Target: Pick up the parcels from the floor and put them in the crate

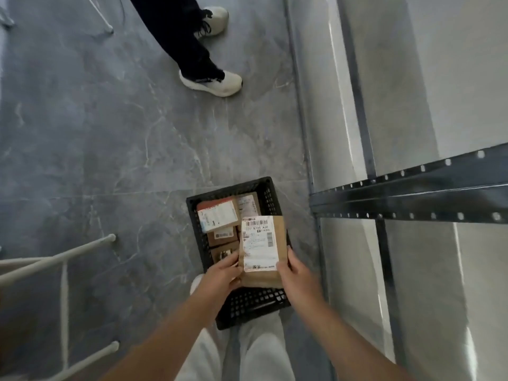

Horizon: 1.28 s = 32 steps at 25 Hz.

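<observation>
Head view: left grip (pixel 224 273) and right grip (pixel 298 273) clamp the near corners of a labelled kraft parcel (pixel 261 243) above the right edge of the black crate (pixel 248 303), likely to lower it beside packed parcels (pixel 217 215).

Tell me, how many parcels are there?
5. The held parcel sits between left hand and right hand over the crate. Four lie inside: white-labelled parcel at back left, back-right parcel beside it, two small parcels nearer. More may hide underneath.
</observation>
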Each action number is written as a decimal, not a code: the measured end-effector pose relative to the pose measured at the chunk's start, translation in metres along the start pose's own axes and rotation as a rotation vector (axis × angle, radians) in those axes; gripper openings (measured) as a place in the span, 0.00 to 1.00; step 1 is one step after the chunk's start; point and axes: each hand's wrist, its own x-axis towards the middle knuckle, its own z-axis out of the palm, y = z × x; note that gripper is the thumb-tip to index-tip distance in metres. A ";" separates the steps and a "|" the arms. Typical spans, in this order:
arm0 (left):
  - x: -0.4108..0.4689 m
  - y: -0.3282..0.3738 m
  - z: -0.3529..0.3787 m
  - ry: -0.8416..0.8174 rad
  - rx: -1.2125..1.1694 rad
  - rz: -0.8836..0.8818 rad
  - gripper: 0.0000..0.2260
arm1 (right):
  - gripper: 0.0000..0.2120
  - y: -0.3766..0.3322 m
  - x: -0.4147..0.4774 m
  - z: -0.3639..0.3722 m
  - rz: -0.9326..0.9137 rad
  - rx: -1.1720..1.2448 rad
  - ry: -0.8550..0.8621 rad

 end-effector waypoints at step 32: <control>0.253 -0.053 0.024 0.228 0.340 0.225 0.27 | 0.40 0.070 0.288 0.064 -0.247 -0.364 -0.223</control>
